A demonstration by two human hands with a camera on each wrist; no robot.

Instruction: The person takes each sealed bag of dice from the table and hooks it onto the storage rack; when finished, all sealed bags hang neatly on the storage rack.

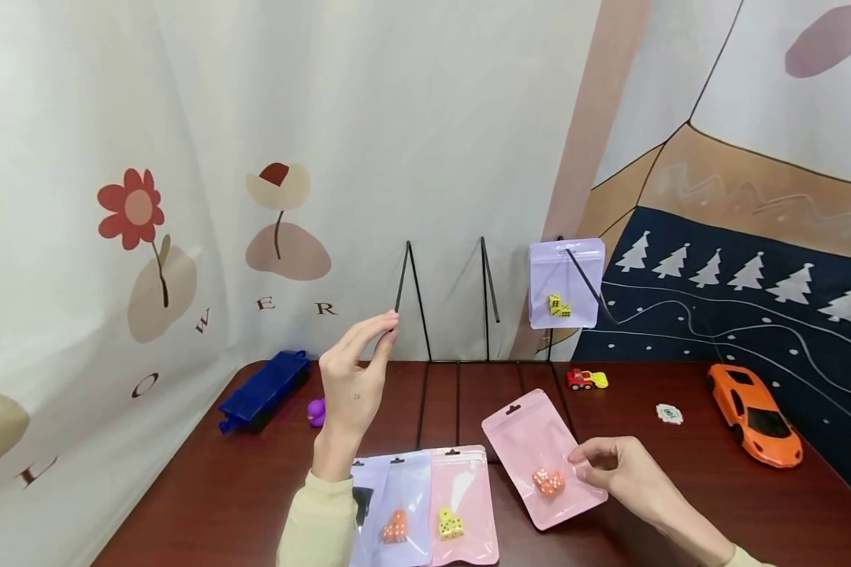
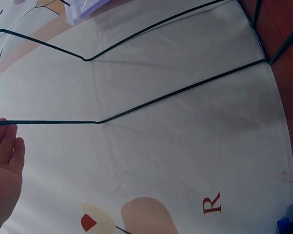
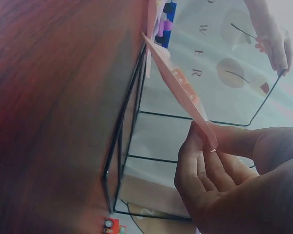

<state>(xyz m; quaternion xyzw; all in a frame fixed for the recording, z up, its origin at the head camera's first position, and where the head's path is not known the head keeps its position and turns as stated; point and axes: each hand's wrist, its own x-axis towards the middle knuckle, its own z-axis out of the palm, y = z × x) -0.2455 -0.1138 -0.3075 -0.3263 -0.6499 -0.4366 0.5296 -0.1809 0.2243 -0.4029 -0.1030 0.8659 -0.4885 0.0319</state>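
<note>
My left hand pinches the front tip of the leftmost prong of a black wire rack. Between the thumb and fingers of my right hand is the lower right edge of a pink zip pouch with orange dice; it tilts above the table in front of the rack. From the rack's right prong hangs a lavender pouch with yellow dice. On the table lie a lavender pouch with orange dice, a pink pouch with yellow dice, and another lavender pouch, partly hidden by my left arm.
The rack's middle prong bears nothing. Behind and left stand a blue toy piece and a purple toy. To the right are a small red-yellow toy vehicle, a white chip and an orange toy car. A printed curtain hangs behind.
</note>
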